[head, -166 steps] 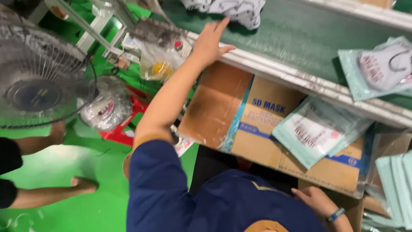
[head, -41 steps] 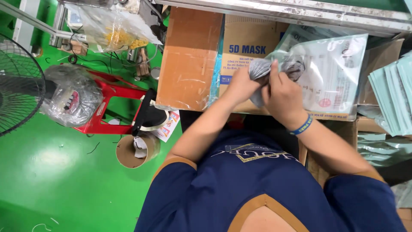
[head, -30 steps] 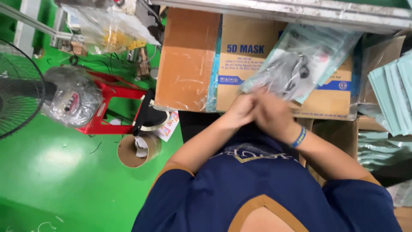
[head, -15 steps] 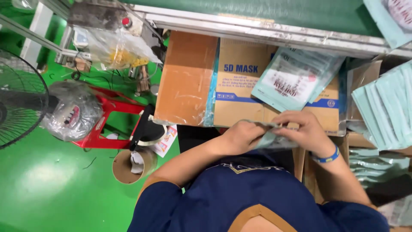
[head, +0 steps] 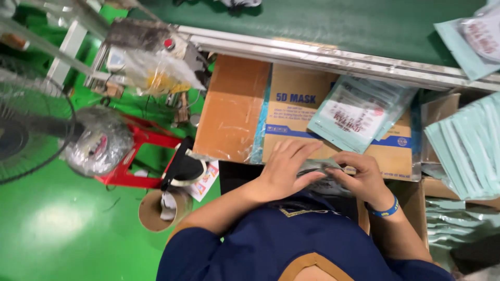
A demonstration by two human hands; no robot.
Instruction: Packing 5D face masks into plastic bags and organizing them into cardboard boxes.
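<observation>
Both your hands meet on one flat, clear-fronted pouch (head: 319, 176) held low in front of your chest. Your left hand (head: 285, 169) lies over the pouch's left end, fingers spread flat across the top, thumb side tucked under; it grips the pouch rather than just resting. Your right hand (head: 362, 174) pinches the pouch's right end, fingertips curled on the upper edge. A blue wristband (head: 384, 211) sits on that wrist.

The pouch spans the gap between the two grips, roughly level, with something grey inside; what it is cannot be told.

Just beyond your fingertips: a cardboard box (head: 291, 112) with blue trim, its brown flap open to the left of the grip. A stack of teal printed packets (head: 354, 112) leans on the box, above and slightly right of the grip, not touching your hands.

Farther beyond, a green conveyor belt (head: 338, 23) with a metal rail. Right of your right hand, well apart, more teal packets (head: 466, 148) lie fanned in a carton.

Left of your left forearm, well apart: a red stool (head: 138, 156), a fan (head: 28, 130), a cardboard roll (head: 156, 211) on the green floor (head: 57, 229).
</observation>
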